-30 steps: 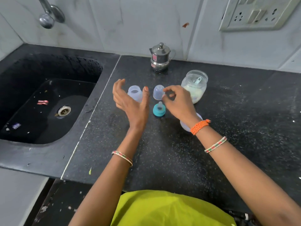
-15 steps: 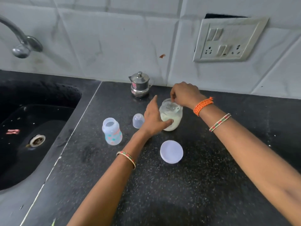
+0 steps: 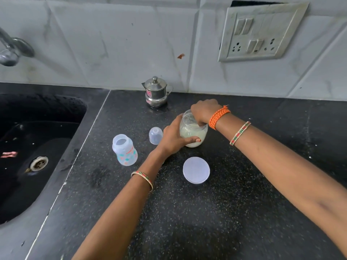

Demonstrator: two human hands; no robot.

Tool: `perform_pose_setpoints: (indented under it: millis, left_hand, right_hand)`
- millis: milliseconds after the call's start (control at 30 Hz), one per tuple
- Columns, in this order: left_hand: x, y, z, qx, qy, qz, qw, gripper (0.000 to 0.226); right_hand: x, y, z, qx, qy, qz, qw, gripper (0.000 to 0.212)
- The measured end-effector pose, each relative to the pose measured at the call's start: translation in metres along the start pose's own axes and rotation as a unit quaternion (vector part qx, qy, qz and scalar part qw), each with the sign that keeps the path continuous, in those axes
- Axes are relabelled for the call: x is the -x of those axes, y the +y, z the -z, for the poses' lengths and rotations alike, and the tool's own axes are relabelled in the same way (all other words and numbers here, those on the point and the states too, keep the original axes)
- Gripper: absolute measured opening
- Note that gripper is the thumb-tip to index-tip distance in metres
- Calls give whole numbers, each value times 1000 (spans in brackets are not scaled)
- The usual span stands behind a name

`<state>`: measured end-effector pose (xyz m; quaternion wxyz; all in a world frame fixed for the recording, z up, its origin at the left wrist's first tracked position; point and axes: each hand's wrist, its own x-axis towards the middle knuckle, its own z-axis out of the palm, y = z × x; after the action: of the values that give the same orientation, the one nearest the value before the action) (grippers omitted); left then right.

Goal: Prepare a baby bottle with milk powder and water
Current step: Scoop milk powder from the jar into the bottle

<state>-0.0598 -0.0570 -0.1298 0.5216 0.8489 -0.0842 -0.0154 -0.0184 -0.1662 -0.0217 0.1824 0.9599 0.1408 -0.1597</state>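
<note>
Readable text first: the baby bottle [image 3: 124, 150] carries orange lettering on its side, too small and curved for me to make out, plus teal and orange blobs printed below it. The steel pot [image 3: 156, 92] by the wall has a small red sticker, illegible.

Materials: bottle is translucent plastic, rounded body w/ a wide open neck, standing upright on the black speckled stone counter [image 3: 225, 212], just left of the clear dome cap [image 3: 155, 135]. The powder jar [image 3: 193, 129] is clear, squat and round, about half full of pale cream powder, standing right of the cap. Its flat round whitish lid [image 3: 196, 170] lies on the counter nearer me, apart from the jar. The steel pot is shiny, lidded, w/ a knob and side handle. A dark sink [image 3: 37, 147] w/ a metal drain sits left; a tap [image 3: 11, 51] juts from the tiled wall; a switch panel [image 3: 261, 32] is mounted upper right.

Left hand [image 3: 173, 137] wraps the jar's side, fingers curled round it, thumb across the front. Right hand [image 3: 203, 111] sits over the jar mouth, fingers dipped inside; I can't tell what they pinch.

Vs half a sec ago: right fingers have gone deeper into the jar, and the left grip has closed round it more fully. Bottle, cap, lid unmoved.
</note>
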Motion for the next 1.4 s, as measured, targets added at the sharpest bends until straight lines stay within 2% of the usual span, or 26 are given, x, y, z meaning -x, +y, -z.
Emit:
perform_pose_setpoints:
  millis: [100,267,567,767,1000,1233,1400]
  left_hand:
    - [1,-1,-1,-19,6,3,1000,91]
    - [2,-2,-2,-31,9,5,999,91]
    - [1,4,4,-63,-17,9,998,94]
    - [1,5,6,-72,-23,18,997,91]
    - [-2,6,7,-95,-26,19,995,91]
    - [-2,5,7,-99,-24,24,995,92]
    - [-4,3,6,-102,-24,28,994,90]
  right_hand:
    - [-3,-1,1,7,-32,-10,999,37]
    - [0,-3,0,-2,-14,-14,1000,32]
    - [12,12,2,-161,121,-4,980,17]
    - [19,8,-8,-187,191,-11,963,24]
    - [21,2,-7,-208,155,5,966,29]
    - [23,1,-6,-207,125,2,970,25]
    - [26,11,-4,-249,161,-17,955,20]
